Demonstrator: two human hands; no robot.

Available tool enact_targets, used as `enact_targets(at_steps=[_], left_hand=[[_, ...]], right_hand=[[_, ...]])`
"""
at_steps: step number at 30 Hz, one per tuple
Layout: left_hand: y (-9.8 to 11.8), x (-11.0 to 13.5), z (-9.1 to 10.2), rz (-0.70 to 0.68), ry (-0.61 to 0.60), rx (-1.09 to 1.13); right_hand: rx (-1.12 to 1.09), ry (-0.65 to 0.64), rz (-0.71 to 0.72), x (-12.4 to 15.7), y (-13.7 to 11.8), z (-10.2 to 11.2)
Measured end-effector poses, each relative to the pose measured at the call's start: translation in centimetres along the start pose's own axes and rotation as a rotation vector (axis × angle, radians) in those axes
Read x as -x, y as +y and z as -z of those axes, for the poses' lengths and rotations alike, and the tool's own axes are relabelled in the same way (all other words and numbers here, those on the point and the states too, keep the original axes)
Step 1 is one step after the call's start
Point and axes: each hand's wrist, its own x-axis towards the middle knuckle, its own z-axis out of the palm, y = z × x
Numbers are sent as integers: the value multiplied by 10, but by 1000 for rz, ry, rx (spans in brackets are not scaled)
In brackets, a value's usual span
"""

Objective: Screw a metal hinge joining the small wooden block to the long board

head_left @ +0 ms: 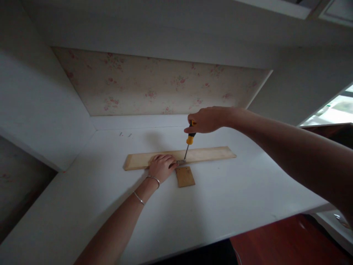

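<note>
A long, pale wooden board (209, 154) lies flat on the white surface. My left hand (162, 167) is over its left half, fingers curled onto the wood and thumb by a small metal hinge (181, 161), holding the board down. In my right hand (209, 119) is a yellow-and-black screwdriver (190, 138), gripped by its handle, shaft pointing down. Its tip meets the board at the hinge; any screw under the tip is too small to make out. A small brown wooden piece (185, 177) lies just in front of the hinge, near my left thumb.
Several tiny metal pieces, perhaps screws (129, 135), lie toward the back left of the white tabletop (226, 198). Behind rises a wall with floral paper (160, 84). White panels (41, 81) enclose the left, and a shelf overhangs above. Red flooring (286, 239) shows beyond the front edge.
</note>
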Motion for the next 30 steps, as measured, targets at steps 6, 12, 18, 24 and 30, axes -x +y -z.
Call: enact_targets(at_steps=[6, 12, 18, 24, 30], left_hand=[[-1, 0, 0, 2, -8, -13], [-1, 0, 1, -6, -29, -20], [-2, 0, 0, -2, -27, -16], [-1, -1, 1, 0, -19, -7], [-1, 0, 0, 2, -14, -4]], right_hand=[[70, 63, -70, -2, 0, -3], [-145, -38, 83, -1, 4, -2], [-16, 28, -29, -1, 0, -3], [-29, 5, 9, 3, -3, -1], [-89, -14, 91, 3, 0, -2]])
